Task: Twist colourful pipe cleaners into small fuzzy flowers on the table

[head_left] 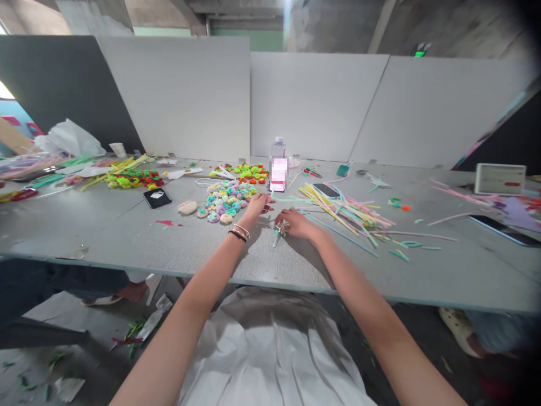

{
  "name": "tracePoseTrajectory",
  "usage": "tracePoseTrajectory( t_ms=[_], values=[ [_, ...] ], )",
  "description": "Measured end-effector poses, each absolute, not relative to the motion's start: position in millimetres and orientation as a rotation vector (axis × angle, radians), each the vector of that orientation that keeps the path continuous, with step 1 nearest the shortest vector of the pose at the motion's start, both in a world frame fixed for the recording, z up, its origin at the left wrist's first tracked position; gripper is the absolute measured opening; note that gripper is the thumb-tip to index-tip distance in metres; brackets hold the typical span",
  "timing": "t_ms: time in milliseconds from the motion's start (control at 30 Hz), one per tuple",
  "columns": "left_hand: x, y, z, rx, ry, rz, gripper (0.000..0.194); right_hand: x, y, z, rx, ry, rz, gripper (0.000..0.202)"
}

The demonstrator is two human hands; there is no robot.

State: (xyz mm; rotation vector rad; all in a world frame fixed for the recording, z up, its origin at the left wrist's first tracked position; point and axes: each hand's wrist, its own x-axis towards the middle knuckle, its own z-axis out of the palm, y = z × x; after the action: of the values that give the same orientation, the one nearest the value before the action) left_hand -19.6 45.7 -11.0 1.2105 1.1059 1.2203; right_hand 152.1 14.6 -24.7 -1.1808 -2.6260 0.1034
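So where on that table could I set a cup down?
It looks bare front left, between the pink scraps and the near edge, and front right, between the green scraps and that edge. The middle is crowded: left hand by the pastel pile, right hand by the strips.

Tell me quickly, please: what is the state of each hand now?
Left hand: fingers partly curled by a pale green stem; grip cannot be told.
Right hand: fingers curled at a small shiny item; grip cannot be told.
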Motion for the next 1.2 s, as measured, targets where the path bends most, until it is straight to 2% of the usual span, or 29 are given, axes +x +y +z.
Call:
tracePoseTrajectory(
  t_ms=[200, 400, 633, 933, 1200],
  values=[
    [-20.5, 48.9, -12.1, 1.196, 1.096, 1.257, 0.011, 153.6, 12.4, -25.6, -1.374, -2.624, 0.016, 0.029],
    [-20.3, 46.0, -8.2, 1.192, 1.11, 1.271, 0.01, 152.5, 8.6, -22.2, -1.37, -2.569, -0.142, 0.025],
    [-19.9, 44.1, -7.5, 1.209, 1.099, 1.281, 0.006, 151.2, 9.5, -18.4, -1.392, -2.439, 0.021, 0.03],
    [-19.3, 47.5, -9.9, 1.231, 1.188, 1.336, 0.01, 148.3, 5.5, -15.7, -1.476, -2.32, -0.031, 0.028],
    [-18.2, 53.4, -16.2, 1.276, 1.04, 1.376, 0.015, 145.7, 6.3, -13.2, -1.548, -2.105, -0.044, 0.033]
  ],
)
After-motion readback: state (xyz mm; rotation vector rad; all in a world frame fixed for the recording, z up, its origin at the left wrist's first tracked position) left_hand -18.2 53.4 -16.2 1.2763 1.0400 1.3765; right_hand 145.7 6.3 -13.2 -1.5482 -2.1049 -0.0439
